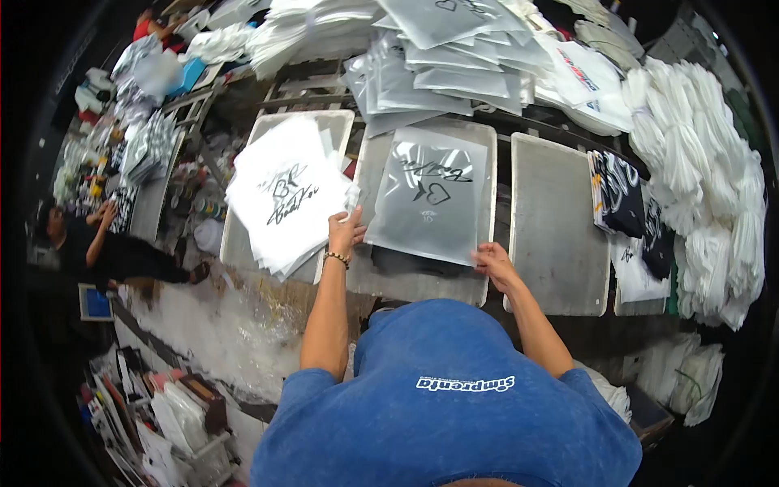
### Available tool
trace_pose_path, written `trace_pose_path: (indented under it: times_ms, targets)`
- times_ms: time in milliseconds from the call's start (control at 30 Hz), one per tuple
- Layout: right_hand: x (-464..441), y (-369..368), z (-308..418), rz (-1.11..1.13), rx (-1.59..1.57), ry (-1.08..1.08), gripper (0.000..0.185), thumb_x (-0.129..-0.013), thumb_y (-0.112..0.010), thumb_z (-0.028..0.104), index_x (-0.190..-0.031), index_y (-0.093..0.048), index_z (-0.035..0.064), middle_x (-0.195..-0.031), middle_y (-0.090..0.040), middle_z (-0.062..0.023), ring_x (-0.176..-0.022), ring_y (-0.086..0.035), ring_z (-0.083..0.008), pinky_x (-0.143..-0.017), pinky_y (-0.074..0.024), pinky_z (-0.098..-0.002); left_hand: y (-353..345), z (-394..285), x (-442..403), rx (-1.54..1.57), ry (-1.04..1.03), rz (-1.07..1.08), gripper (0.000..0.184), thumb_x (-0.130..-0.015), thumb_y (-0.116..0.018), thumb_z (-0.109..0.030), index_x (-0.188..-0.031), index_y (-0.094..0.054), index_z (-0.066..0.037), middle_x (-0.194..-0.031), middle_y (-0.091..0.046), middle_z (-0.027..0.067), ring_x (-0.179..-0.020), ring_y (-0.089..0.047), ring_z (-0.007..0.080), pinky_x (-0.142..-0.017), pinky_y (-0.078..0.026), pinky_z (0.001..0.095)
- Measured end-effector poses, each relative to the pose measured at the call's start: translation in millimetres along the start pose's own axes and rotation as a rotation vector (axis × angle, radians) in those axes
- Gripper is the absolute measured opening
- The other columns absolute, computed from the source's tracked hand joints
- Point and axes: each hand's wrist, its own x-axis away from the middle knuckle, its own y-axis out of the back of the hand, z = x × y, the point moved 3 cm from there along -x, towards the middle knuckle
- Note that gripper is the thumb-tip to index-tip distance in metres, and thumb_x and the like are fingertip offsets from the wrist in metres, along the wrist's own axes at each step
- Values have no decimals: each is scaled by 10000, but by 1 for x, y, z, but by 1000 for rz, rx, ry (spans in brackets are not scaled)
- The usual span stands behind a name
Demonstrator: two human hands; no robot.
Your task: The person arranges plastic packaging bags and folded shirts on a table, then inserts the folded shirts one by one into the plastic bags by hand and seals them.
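Note:
A translucent plastic sheet (434, 219) with black lettering and a heart lies over the middle grey board (365, 280). My right hand (495, 266) pinches its lower right corner. At its lower left corner, my left hand (346, 231), with a bracelet on the wrist, has its fingers curled at the edge. Just left of that hand is a fanned stack of white printed sheets (276, 227), resting on another board. Something dark (414, 264) shows beneath the plastic sheet's lower edge.
Piled plastic sheets (454, 73) stand behind the middle board. A third grey board (556, 227) lies to the right, beside folded dark printed garments (621, 195). White cloth bundles (706, 178) hang at far right. Another person (97, 247) works at a table on the left.

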Motion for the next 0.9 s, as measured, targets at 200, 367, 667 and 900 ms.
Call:
trace_pose_path:
  times_ms: [200,367,667,900]
  targets:
    - [-52,-23,34,-64,-87,-6,514,-813,-769,305,-1191,-572,17,-1099,-644,-104,-987,-627,-211,-842,-496,-328,-69,-29,-25,-606,-257,367,215,-808,-770,-221,-822,-621,-67,-716,-589,-24,-597,-524,71,-532,-408,234]
    - [-35,-37,140,184,-357,114,456,-830,-702,237,-1202,-568,9,-1101,-655,-87,-1016,-634,-216,-902,-522,-371,-112,-122,15,-268,-365,561,82,-890,-635,-162,-858,-590,-101,-733,-499,-58,-691,-449,50,-604,-365,212]
    - [0,-145,410,347,-78,873,548,-794,-732,286,-1207,-549,-25,-1097,-637,-115,-963,-642,-202,-852,-522,-329,-103,-347,27,21,-915,383,71,-900,-630,-156,-903,-615,-87,-677,-518,-70,-572,-416,11,-534,-322,165]
    - [-143,-202,373,-188,408,889,630,-843,-720,422,-1248,-544,-27,-1141,-632,-131,-977,-633,-218,-865,-502,-350,0,-358,-120,-238,-655,-7,338,-901,-666,-332,-995,-626,-9,-925,-634,44,-676,-535,88,-567,-419,234]
